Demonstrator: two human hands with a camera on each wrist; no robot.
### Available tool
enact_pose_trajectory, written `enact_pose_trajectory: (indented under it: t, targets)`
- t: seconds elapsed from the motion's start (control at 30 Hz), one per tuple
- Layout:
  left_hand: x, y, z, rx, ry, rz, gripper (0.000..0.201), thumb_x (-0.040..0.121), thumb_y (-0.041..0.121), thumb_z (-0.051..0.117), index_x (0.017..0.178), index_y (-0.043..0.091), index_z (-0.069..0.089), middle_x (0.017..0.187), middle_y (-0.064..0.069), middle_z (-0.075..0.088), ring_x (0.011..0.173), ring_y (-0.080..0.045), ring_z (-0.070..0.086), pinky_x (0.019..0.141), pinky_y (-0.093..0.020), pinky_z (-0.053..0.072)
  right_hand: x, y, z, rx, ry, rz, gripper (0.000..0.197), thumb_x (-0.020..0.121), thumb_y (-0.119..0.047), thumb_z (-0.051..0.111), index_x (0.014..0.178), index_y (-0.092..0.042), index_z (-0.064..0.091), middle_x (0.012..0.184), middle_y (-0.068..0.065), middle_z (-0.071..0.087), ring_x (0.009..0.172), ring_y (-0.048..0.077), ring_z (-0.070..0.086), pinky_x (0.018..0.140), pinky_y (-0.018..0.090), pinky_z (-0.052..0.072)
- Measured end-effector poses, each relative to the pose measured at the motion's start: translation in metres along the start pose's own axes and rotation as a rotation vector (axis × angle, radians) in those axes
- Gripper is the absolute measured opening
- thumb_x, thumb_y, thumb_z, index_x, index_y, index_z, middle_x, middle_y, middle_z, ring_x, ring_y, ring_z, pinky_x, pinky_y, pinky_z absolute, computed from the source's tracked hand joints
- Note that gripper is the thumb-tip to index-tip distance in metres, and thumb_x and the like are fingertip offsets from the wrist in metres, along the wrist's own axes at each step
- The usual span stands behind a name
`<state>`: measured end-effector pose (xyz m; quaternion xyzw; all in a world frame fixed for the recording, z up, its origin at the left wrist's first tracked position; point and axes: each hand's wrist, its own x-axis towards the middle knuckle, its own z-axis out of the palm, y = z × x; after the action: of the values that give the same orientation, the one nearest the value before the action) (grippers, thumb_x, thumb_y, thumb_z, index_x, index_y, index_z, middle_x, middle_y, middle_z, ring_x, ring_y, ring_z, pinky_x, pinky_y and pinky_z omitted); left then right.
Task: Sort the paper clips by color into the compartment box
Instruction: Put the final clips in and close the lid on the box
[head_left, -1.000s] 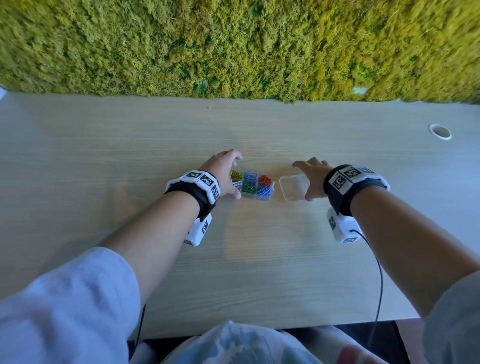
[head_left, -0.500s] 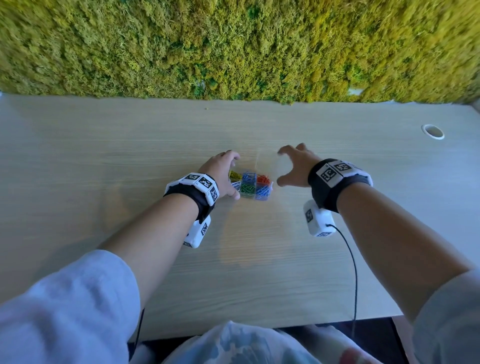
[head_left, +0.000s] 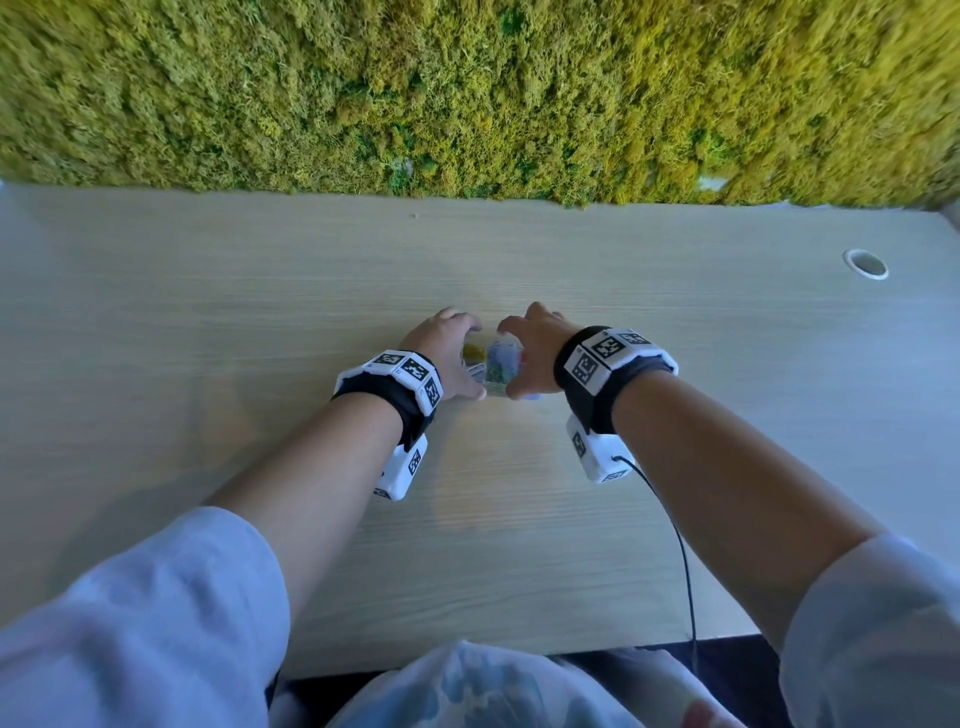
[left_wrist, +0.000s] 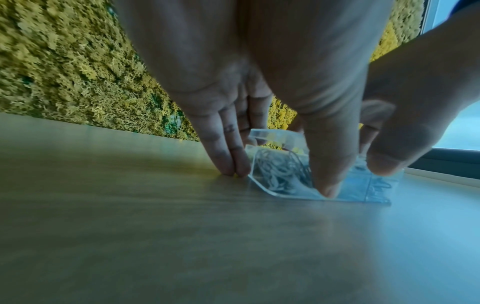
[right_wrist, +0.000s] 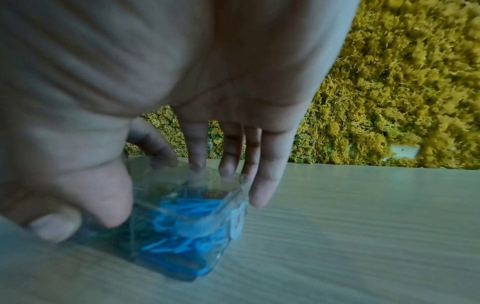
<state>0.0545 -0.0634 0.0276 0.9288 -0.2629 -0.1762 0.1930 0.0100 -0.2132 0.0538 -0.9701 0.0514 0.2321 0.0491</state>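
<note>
A small clear compartment box (head_left: 497, 371) with sorted coloured paper clips stands mid-table. My left hand (head_left: 465, 358) grips its left end, fingers behind and thumb in front, as the left wrist view shows (left_wrist: 280, 181). My right hand (head_left: 511, 358) holds the clear lid (right_wrist: 197, 185) over the box (right_wrist: 182, 246), fingers on the lid's far edge and thumb at the near side. Blue clips (right_wrist: 187, 207) show through the plastic. In the left wrist view the lid's left corner (left_wrist: 275, 136) stands slightly above the box wall (left_wrist: 363, 189).
The light wooden table (head_left: 208, 338) runs back to a green moss wall (head_left: 467, 93). A round cable hole (head_left: 865, 264) sits at the back right. A black cable (head_left: 680, 545) hangs from my right wrist toward the table's near edge.
My right hand picked the clear lid up from the table to the right of the box and carried it left over the box. My left hand stayed on the box.
</note>
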Motion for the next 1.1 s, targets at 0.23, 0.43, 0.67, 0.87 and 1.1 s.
enact_pose_trajectory:
  t: [0.23,0.43,0.67,0.87,1.1]
  targets:
    - [-0.0005,0.0035,0.0013,0.044,0.014,-0.009,0.080,0.064,0.028,0.081,0.134,0.020,0.045,0.138,0.005,0.039,0.110,-0.018,0.055,0.080,-0.022,0.042,0.0001,-0.0019,-0.0018,-0.065,0.006,-0.006,0.085,0.066,-0.045,0.074,0.140,-0.029,0.035,0.127,0.004,0.039,0.117,0.028,0.047,0.079,0.042,0.051]
    - [0.0027,0.0039,-0.0029,0.051,-0.037,-0.028,0.090,0.059,0.036,0.086,0.136,0.020,0.043,0.139,0.004,0.042,0.121,-0.019,0.049,0.090,-0.027,0.041,0.0019,-0.0019,-0.0023,-0.079,-0.004,-0.001,0.084,0.066,-0.047,0.073,0.140,-0.029,0.036,0.126,0.005,0.040,0.116,0.029,0.048,0.081,0.043,0.051]
    - [0.0012,0.0024,-0.0027,0.059,-0.040,-0.042,0.098,0.057,0.039,0.087,0.140,0.019,0.041,0.141,0.003,0.040,0.125,-0.019,0.046,0.097,-0.030,0.041,0.0031,-0.0027,-0.0007,-0.076,0.003,0.000,0.083,0.067,-0.045,0.072,0.141,-0.029,0.036,0.127,0.005,0.041,0.119,0.027,0.046,0.084,0.044,0.051]
    - [0.0028,0.0043,-0.0035,0.090,-0.057,-0.061,0.100,0.055,0.039,0.089,0.140,0.019,0.040,0.142,0.002,0.040,0.128,-0.020,0.044,0.100,-0.034,0.041,0.0038,-0.0037,0.0007,-0.119,0.018,-0.019,0.078,0.066,-0.053,0.068,0.135,-0.032,0.039,0.120,0.003,0.043,0.113,0.027,0.048,0.072,0.039,0.049]
    - [0.0051,0.0038,-0.0034,0.134,-0.085,-0.071,0.101,0.056,0.042,0.087,0.141,0.018,0.038,0.143,0.001,0.041,0.130,-0.021,0.042,0.103,-0.035,0.040,0.0034,-0.0042,0.0000,-0.109,0.001,-0.031,0.077,0.068,-0.050,0.070,0.136,-0.032,0.041,0.121,0.002,0.042,0.113,0.027,0.048,0.078,0.041,0.051]
